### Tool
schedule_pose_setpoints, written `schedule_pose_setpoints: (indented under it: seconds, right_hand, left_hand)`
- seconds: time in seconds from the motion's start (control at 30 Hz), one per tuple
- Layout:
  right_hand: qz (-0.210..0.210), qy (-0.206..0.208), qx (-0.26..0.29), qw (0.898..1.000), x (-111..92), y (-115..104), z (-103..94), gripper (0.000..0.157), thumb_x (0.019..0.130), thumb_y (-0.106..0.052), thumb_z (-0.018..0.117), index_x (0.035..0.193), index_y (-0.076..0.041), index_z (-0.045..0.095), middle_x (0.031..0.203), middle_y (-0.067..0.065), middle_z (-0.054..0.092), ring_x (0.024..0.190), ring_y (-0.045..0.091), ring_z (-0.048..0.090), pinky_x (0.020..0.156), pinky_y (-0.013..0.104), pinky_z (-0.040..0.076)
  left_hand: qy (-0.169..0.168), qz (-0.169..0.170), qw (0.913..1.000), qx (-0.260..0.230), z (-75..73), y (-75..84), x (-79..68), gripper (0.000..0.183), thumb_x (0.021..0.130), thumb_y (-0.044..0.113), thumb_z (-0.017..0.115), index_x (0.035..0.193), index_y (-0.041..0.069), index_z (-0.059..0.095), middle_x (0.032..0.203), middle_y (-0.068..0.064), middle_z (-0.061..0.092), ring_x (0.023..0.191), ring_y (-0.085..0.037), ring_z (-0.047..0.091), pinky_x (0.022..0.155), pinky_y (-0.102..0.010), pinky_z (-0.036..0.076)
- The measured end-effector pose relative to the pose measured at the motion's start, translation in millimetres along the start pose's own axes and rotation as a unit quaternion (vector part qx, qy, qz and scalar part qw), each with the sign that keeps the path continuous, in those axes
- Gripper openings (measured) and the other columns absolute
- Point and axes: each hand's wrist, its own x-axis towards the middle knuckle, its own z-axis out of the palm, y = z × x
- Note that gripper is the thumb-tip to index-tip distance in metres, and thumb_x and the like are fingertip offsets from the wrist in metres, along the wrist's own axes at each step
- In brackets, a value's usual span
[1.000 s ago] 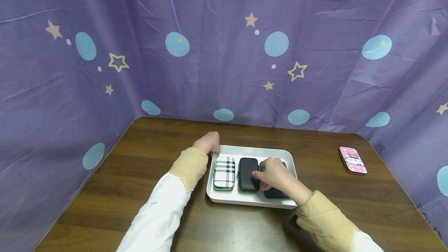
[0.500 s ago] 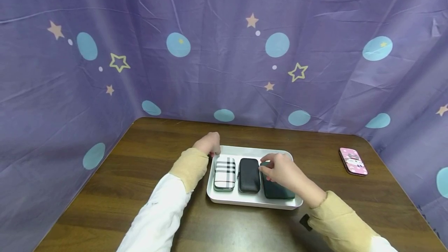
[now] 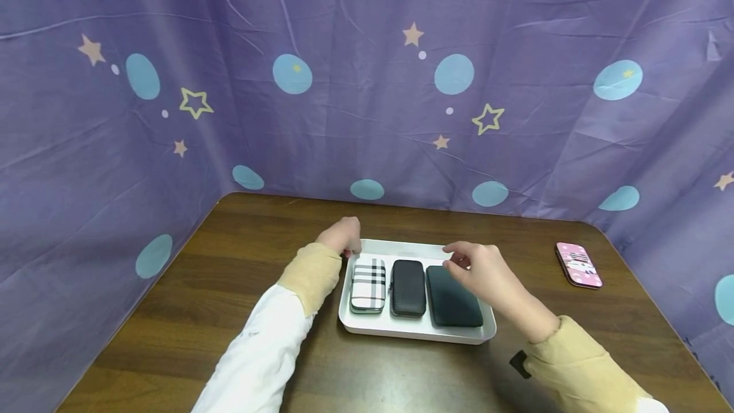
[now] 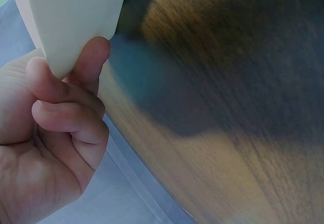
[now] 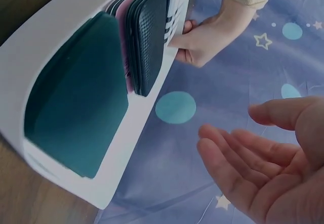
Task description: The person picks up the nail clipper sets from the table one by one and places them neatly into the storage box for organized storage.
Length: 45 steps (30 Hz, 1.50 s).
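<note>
A white tray (image 3: 415,333) lies on the wooden table with three flat cases in a row. On its left is a plaid case (image 3: 368,295), in the middle a black textured case (image 3: 409,292), and at the right a dark green flat case (image 3: 455,303). My left hand (image 3: 343,234) pinches the tray's far left corner; in the left wrist view its thumb and fingers close on the white tray wall (image 4: 76,21). Over the far right part of the tray hovers my right hand (image 3: 484,276), fingers loosely bent with nothing between them, as the right wrist view confirms.
A pink patterned case (image 3: 578,264) lies apart on the right side of the table (image 3: 229,311). Behind the table hangs a purple curtain (image 3: 367,113) with stars and blue dots. A small dark object (image 3: 520,364) shows beside the right sleeve.
My right hand has drawn away from the black case, rightward and up over the dark green case, uncovering that case. The left hand keeps its place at the tray corner.
</note>
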Motion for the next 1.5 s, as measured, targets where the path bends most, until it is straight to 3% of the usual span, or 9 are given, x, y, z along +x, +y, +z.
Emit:
schedule_pose_setpoints:
  seconds: [0.3, 0.77, 1.5]
  right_hand:
    - [0.015, 0.024, -0.014, 1.000, -4.2, 14.2, -11.7, 0.022, 0.083, -0.006, 0.067, 0.104, -0.002, 0.068, 0.078, 0.002, 0.069, 0.071, 0.015, 0.066, 0.062, 0.032, 0.054]
    - [-0.021, 0.104, -0.075, 0.992, -16.4, 48.5, -20.7, 0.032, 0.077, -0.002, 0.072, 0.108, 0.001, 0.065, 0.091, 0.015, 0.068, 0.083, 0.032, 0.065, 0.069, 0.047, 0.051]
    - [0.009, 0.116, -0.096, 0.989, -25.5, 106.7, -34.4, 0.036, 0.082, -0.005, 0.067, 0.117, 0.004, 0.059, 0.111, 0.028, 0.061, 0.104, 0.046, 0.057, 0.086, 0.056, 0.043]
  left_hand:
    - [0.005, 0.003, 1.0000, 0.001, 0.1, -0.6, -1.2, 0.008, 0.073, -0.006, 0.058, 0.070, 0.001, 0.058, 0.047, -0.003, 0.054, 0.037, -0.009, 0.050, 0.037, -0.019, 0.039]
    - [0.005, 0.002, 1.0000, 0.001, 2.4, -1.4, 1.5, 0.013, 0.073, -0.006, 0.060, 0.063, 0.003, 0.057, 0.045, -0.003, 0.055, 0.037, -0.010, 0.052, 0.037, -0.020, 0.039]
    - [0.012, 0.012, 0.9998, 0.012, 0.7, -0.6, -1.0, 0.020, 0.071, -0.007, 0.057, 0.056, 0.006, 0.056, 0.043, -0.001, 0.054, 0.039, -0.011, 0.054, 0.038, -0.019, 0.039]
